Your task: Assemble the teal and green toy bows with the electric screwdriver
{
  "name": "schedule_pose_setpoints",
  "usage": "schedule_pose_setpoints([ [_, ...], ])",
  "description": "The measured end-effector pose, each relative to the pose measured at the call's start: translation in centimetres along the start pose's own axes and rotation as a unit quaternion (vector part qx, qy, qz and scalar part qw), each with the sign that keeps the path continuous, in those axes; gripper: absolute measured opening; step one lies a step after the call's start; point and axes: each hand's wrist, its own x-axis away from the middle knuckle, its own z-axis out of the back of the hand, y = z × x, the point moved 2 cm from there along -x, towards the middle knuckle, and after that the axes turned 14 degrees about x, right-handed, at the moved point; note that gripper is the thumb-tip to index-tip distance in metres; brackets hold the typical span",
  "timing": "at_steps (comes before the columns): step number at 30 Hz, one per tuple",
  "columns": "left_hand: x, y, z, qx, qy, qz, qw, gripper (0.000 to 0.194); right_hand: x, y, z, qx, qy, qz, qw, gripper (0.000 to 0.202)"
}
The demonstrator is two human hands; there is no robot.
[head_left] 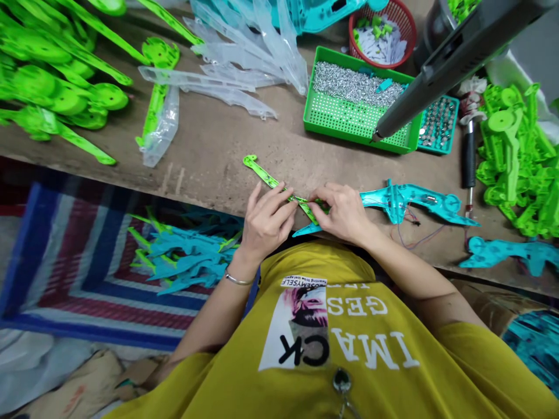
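A long, narrow bright-green plastic part (262, 172) lies slantwise at the table's front edge, its hooked end pointing up and left. My left hand (268, 221), with a bracelet at the wrist, pinches it around the middle. Closed on its lower end is my right hand (343, 212), with thumb and fingertips bent together. Anything small between the fingertips is too fine to make out. Beneath my right hand passes a turquoise plastic shell (395, 203), its pointed tip showing to the left and its wider body to the right. Thin wires hang from this shell.
A green basket (349, 131) holds small metal pieces, beside a turquoise tray (455, 125) and a red basket (413, 29). A grey pen-shaped tool (419, 93) hangs over them. Clear plastic pieces (236, 81) and green parts (56, 87) lie left. A striped bag (65, 244) sits below.
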Motion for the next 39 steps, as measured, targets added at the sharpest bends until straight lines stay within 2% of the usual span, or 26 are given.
schedule_pose_setpoints([
  [9,0.3,-0.5,-0.1,0.0,-0.003,-0.022,1.0,0.03,-0.2,0.1,-0.5,0.002,0.005,-0.003,1.0,0.019],
  [26,0.6,-0.8,-0.1,-0.054,-0.006,-0.084,0.995,0.031,-0.2,0.0,-0.7,0.017,-0.012,0.001,1.0,0.019],
  [33,0.7,-1.0,-0.2,-0.055,-0.009,-0.08,0.995,0.031,-0.4,-0.7,-0.8,0.094,-0.049,0.0,0.994,0.025],
  [39,0.7,-1.0,-0.3,-0.069,-0.007,-0.099,0.993,0.029,-0.1,-1.2,0.9,0.152,-0.096,0.03,0.983,0.031],
])
